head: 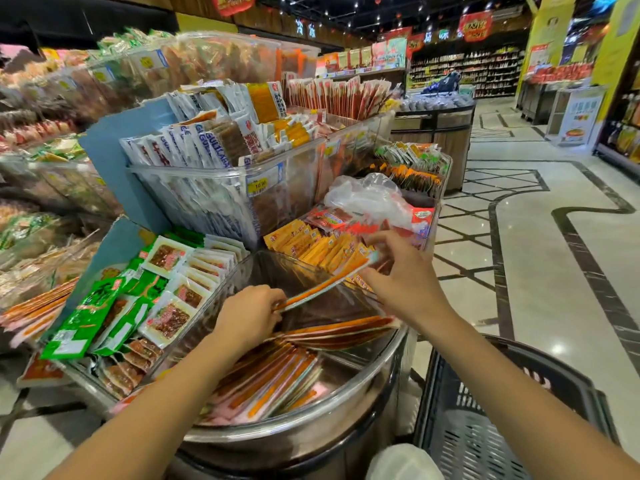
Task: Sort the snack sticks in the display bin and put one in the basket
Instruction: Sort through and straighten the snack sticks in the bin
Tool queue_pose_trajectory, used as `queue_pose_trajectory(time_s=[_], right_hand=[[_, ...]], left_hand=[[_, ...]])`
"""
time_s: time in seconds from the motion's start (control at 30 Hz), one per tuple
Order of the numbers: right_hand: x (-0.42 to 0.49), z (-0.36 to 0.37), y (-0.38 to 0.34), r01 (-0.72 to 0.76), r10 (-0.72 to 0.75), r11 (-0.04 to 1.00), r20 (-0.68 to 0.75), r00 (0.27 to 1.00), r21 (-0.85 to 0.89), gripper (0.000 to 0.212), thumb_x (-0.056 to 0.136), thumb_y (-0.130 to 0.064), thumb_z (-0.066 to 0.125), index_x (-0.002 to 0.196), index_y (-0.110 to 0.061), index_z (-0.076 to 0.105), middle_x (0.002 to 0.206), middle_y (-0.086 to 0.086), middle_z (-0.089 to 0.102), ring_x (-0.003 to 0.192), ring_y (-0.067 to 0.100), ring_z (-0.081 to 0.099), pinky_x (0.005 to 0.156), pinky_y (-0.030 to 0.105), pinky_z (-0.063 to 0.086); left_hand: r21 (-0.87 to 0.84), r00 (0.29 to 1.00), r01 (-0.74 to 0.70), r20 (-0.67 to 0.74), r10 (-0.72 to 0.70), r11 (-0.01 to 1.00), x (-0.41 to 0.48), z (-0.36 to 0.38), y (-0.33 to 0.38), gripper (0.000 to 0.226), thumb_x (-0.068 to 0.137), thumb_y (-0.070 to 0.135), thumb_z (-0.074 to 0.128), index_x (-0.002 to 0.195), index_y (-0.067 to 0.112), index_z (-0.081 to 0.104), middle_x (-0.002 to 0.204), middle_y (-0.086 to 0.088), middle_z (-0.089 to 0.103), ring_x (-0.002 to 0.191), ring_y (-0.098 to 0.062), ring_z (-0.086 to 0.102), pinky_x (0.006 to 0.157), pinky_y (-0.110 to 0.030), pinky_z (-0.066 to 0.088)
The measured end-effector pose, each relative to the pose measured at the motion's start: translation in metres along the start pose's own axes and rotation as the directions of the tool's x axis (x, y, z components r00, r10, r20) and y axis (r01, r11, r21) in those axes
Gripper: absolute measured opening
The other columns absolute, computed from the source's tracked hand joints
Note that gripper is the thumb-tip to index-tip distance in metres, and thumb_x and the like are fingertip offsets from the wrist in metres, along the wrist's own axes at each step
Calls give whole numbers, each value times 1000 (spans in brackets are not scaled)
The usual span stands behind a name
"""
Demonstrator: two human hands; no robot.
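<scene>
At frame centre a long snack stick spans both hands. The left hand has its grip pinched on the near end, and the right hand holds the far end. The stick looks light, thin, floppy and slick, so it is best held by its ends. More sticks fan across the display bin, and the dark basket sits lower right.

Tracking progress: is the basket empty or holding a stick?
Empty where visible: the basket shows a bare slotted floor, and the right arm hides part of it.

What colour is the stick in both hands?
Orange; the snack stick shows best in the head view.
</scene>
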State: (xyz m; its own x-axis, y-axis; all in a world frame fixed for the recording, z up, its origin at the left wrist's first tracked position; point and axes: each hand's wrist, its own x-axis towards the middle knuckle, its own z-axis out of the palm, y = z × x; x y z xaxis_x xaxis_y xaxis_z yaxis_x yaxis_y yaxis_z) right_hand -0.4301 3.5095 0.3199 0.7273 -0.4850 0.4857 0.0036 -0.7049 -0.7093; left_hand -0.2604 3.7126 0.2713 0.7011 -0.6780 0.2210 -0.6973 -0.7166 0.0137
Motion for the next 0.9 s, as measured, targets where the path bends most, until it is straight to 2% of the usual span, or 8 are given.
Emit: queue_pose_trajectory(time_s=[0.2,0.27,0.37,0.47,0.63,0.7,0.8,0.9], right_hand=[[-9,4,20,28,-19,998,175,984,-50,20,89,-18,68,107,-28,70,93,-12,66,84,2,59,76,27,49],[-13,3,24,31,-12,997,236,972,-77,17,89,-25,71,106,-27,71,94,-12,66,86,1,58,76,25,47],[-20,3,28,48,-11,984,216,976,-171,17,91,-40,68,101,-26,72,94,-9,69,89,9,62,78,32,52],[-27,5,28,61,-8,961,195,981,-270,17,96,-39,63,101,-25,72,96,-8,71,92,12,63,81,36,54],[-34,1,26,65,18,924,214,977,-377,22,99,-41,57,103,-26,71,96,-8,70,93,13,63,80,33,54],[-34,-1,26,56,51,904,238,970,-423,24,99,-44,55,104,-27,72,96,-8,70,93,13,63,78,33,53],[-35,-3,25,51,85,865,245,966,-499,28,99,-47,53,105,-29,73,90,-8,69,86,13,62,70,29,48],[-35,-5,21,49,97,819,222,970,-572,29,99,-49,52,108,-31,73,91,-8,71,89,15,65,71,31,46]], left_hand=[[20,996,-22,85,20,1000,13,21,3,20,92,24,60,108,30,69,105,3,69,101,-23,65,80,-38,53],[12,994,-27,109,26,1000,15,26,4,18,92,23,58,104,28,71,102,2,72,96,-24,67,78,-37,54],[21,992,-21,126,18,1000,19,30,7,13,91,24,61,98,24,72,97,-5,72,92,-30,68,77,-38,54],[73,994,-31,106,23,997,21,36,11,15,90,24,58,96,23,71,96,-10,71,90,-34,68,74,-40,55],[233,996,-48,88,28,971,21,42,27,18,93,17,54,97,27,69,96,-5,70,91,-33,67,68,-36,43],[162,994,-27,104,10,986,22,46,28,18,91,13,56,95,24,69,96,-7,71,91,-33,66,72,-38,50],[6,988,-4,152,3,1000,23,51,24,18,91,12,62,103,21,72,103,-4,72,99,-28,67,79,-35,49],[-164,972,-5,232,44,986,22,50,18,28,89,3,57,104,18,74,106,0,73,103,-23,67,88,-35,52]])
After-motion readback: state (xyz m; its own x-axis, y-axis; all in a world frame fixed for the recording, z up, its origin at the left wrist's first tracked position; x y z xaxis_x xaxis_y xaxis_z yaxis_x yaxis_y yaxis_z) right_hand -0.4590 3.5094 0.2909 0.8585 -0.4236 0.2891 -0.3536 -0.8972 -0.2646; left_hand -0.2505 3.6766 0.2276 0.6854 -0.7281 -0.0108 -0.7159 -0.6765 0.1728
